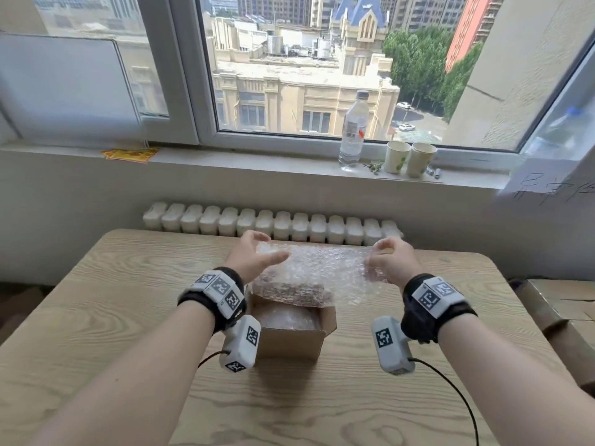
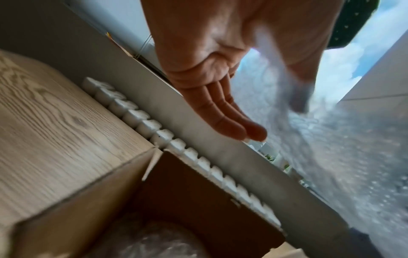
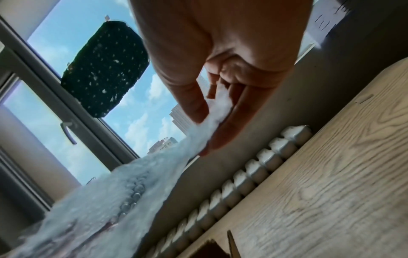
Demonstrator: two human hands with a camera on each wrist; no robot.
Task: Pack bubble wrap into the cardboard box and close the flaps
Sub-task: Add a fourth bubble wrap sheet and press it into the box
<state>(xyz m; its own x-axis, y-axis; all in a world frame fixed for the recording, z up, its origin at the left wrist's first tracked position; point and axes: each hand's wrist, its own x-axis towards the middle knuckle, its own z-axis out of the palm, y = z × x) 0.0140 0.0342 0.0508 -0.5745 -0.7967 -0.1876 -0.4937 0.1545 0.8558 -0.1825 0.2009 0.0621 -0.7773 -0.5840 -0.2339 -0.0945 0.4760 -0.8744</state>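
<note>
An open brown cardboard box (image 1: 291,341) stands mid-table, with crumpled bubble wrap (image 1: 286,317) lying inside it. Above the box both hands hold a clear bubble wrap sheet (image 1: 315,272) stretched between them. My left hand (image 1: 269,249) has the sheet's left edge between its thumb and fingers. In the left wrist view the left hand (image 2: 278,120) shows straight fingers (image 2: 220,113), the sheet (image 2: 342,148) passing under the thumb, and the box (image 2: 88,200) below. My right hand (image 1: 378,255) pinches the right edge. The right wrist view shows that hand (image 3: 207,132) pinching the sheet (image 3: 132,183).
The wooden table (image 1: 96,317) reaches a white radiator (image 1: 270,225) under the window sill. On the sill stand a water bottle (image 1: 352,130) and two paper cups (image 1: 412,157); yellow papers (image 1: 130,154) lie at its left. More cardboard boxes (image 1: 560,310) sit right of the table.
</note>
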